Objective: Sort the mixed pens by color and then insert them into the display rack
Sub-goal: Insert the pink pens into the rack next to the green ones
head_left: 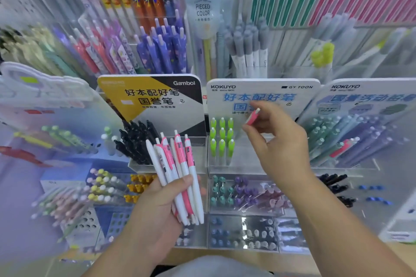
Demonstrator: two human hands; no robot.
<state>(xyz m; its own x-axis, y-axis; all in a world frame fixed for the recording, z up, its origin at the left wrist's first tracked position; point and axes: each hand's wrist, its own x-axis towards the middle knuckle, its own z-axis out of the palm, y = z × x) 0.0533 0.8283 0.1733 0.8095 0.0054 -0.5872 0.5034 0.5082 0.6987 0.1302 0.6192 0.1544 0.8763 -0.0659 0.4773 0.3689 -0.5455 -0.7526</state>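
Note:
My left hand (157, 204) grips a bundle of several pink-and-white pens (177, 171), tips down and clips up, in front of the racks. My right hand (279, 141) is raised over the KOKUYO display rack (261, 96) and pinches a single pink pen (252, 117), most of it hidden behind the fingers. Just left of that hand, rows of lime green pens (221, 139) stand in the clear rack. The slots to the right of the green pens are hidden by my right hand.
A Gambol rack with black pens (135, 141) stands to the left of the green ones. Another KOKUYO rack (351, 139) with teal, blue and purple pens is on the right. Lower clear trays hold teal and purple pens (236, 193). Tall shelves of pens fill the background.

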